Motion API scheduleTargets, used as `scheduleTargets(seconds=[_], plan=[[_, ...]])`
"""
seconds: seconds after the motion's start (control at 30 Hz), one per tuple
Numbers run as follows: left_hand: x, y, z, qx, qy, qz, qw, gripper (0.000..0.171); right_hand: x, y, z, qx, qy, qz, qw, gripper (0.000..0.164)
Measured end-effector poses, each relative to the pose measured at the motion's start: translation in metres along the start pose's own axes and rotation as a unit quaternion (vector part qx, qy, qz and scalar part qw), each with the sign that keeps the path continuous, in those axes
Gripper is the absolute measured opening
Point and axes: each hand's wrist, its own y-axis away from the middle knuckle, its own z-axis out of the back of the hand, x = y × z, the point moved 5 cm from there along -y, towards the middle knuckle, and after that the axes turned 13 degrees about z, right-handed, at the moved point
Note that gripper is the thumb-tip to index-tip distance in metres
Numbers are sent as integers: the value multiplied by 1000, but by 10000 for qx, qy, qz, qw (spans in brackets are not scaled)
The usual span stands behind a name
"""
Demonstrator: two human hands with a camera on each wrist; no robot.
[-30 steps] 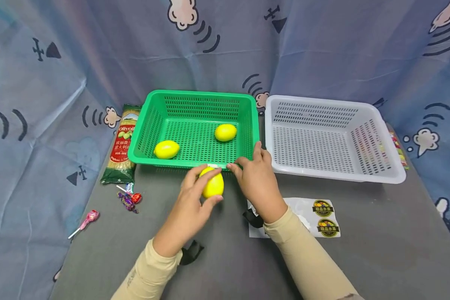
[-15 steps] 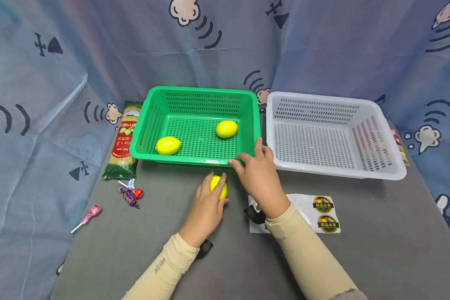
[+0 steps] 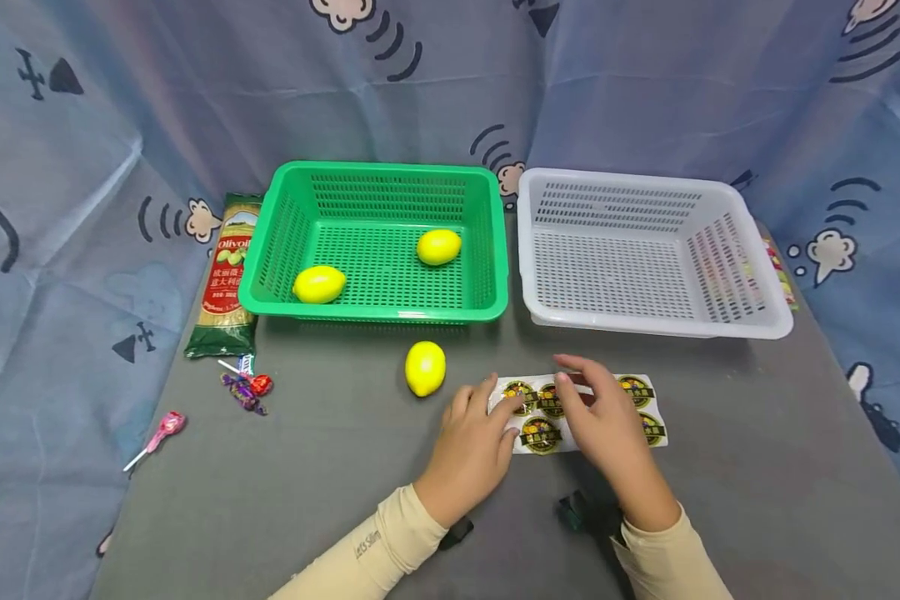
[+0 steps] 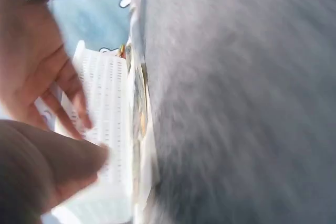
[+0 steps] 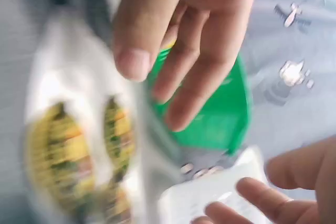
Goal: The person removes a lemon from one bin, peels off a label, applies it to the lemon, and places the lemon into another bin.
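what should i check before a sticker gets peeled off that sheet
1. Stickers left on the sheet: ok, several show.
2. Sheet lying flat: cannot tell, the wrist views are blurred and both grips cover parts.
3. Right grip free: ok, nothing shows between its fingers.
4. Left grip pressing the sheet: cannot tell, its fingers are over the left end but contact is unclear.
5. Loose lemon at hand: ok, on the table in front of the green basket.
6. Sticker on that lemon: not ok, none shows on its visible side.
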Motion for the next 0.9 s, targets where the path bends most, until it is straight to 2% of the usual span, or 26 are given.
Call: scheduleTargets(seconds=[0.07, 0.13, 0.27, 0.37, 0.47, 0.57, 0.63, 0.77, 0.9], plan=[[1, -4, -7, -11, -211, 246, 9995, 42, -13, 8, -4, 232, -104, -432, 9987, 41], [3, -8, -11, -81, -234, 425, 9988, 44, -23, 12, -9, 365, -172, -641, 9971, 42], [6, -16, -14, 35, 370, 490, 9981, 41, -38, 14, -19, 356, -206, -661, 9970, 40], [7, -21, -16, 217, 1111, 538, 9921, 38, -45, 13, -22, 261, -227, -613, 9975, 39], [10, -24, -19, 421, 1951, 922, 9755, 37, -48, 12, -24, 251, -226, -599, 9976, 38], [13, -27, -21, 518, 2717, 1437, 9502, 36, -48, 12, -26, 250, -168, -588, 9978, 37], [14, -28, -21, 539, 3068, 1699, 9349, 35, -47, 12, -26, 237, -83, -545, 9982, 35], [16, -29, -24, 485, 3542, 1867, 9151, 36, -44, 13, -25, 201, -4, -384, 9991, 33], [14, -30, -26, 400, 4044, 1833, 8951, 36, -42, 13, -21, 93, 17, -364, 9993, 31]])
